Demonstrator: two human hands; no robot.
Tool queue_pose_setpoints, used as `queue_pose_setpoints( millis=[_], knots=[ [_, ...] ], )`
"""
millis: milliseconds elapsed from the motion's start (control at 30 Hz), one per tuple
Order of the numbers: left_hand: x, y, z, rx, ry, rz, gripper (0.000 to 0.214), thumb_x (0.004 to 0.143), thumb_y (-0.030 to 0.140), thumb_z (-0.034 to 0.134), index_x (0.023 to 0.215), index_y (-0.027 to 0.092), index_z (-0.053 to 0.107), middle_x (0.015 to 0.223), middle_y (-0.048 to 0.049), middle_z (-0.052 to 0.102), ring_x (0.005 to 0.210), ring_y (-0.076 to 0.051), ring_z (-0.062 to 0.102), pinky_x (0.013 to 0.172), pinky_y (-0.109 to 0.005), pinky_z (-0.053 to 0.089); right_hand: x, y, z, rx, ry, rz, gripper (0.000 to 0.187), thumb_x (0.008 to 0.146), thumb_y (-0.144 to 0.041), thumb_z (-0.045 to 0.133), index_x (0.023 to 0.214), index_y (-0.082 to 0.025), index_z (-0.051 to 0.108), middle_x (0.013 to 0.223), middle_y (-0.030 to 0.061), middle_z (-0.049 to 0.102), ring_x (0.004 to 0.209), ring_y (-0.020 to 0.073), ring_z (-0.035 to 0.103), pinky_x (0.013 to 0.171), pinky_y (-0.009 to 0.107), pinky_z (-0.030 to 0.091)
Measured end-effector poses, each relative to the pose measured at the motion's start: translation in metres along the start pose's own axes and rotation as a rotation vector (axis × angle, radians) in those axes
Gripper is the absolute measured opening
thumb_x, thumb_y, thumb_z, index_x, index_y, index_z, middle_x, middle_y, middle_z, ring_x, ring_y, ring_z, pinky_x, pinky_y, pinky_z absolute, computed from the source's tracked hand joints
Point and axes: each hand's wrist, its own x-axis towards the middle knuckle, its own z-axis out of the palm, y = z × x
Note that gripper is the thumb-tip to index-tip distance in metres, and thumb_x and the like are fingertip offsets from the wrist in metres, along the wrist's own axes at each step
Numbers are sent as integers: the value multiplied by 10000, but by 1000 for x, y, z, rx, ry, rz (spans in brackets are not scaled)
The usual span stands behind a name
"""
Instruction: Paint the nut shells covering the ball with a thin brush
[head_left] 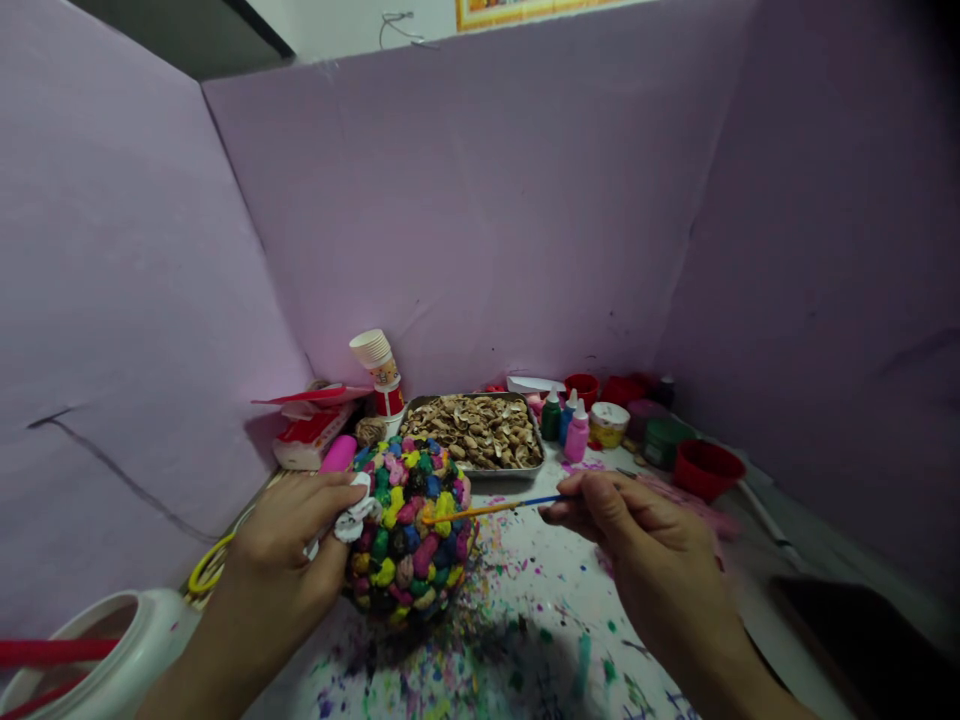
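A round object covered in painted peanut shells (411, 540), in pink, yellow, green, blue and black, is in front of me above the paint-spattered surface. My left hand (281, 545) is closed at its left side, with a crumpled white tissue (357, 522) pinched in the fingers and pressed against the shells. In my right hand (637, 540), a thin paintbrush (495, 508) with a blue and orange shaft is pinched between thumb and fingers. It points left, its far end at the front of the shells; whether it touches them I cannot tell.
Behind stands a metal tray (541, 462) of peanut shells. Paint bottles (576, 436), a white-lidded jar (608, 424) and a red cup (709, 468) stand right. Stacked paper cups (379, 360) and a tissue pack (311, 436) are left, a white tub (142, 640) front left. Purple panels surround everything.
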Motion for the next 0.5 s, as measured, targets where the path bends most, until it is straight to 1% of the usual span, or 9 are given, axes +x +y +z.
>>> queue_pose_setpoints(
  millis=[100,167,233,367,500],
  knots=[
    [-1,0,0,6,14,15,236,835,116,485,949,190,678,917,-72,745,875,-192,697,793,-318,542,5,7,1,100,51,47,311,660,-523,809,718,-220,763,626,42,755,607,201,738,655,307,623],
    [-1,0,0,12,14,20,245,829,107,477,954,187,672,920,-74,743,880,-189,696,796,-318,541,6,7,3,124,89,57,338,631,-543,817,707,-219,762,618,44,753,590,195,733,649,303,621],
    [0,0,0,13,11,22,236,831,110,481,953,185,669,920,-78,742,882,-189,697,799,-323,542,5,3,4,103,106,49,345,620,-552,817,691,-219,761,604,50,751,580,196,728,625,296,615],
    [0,0,0,11,-1,14,213,846,124,499,961,185,667,927,-82,741,878,-191,699,788,-329,548,2,-8,7,30,116,24,330,589,-526,839,648,-212,757,560,58,735,547,208,714,522,276,584],
    [0,0,0,24,3,16,218,840,111,492,951,185,665,926,-80,744,879,-197,700,786,-338,551,3,-5,7,96,149,86,366,542,-544,854,637,-203,760,570,55,735,544,202,713,566,301,607]
  ],
)
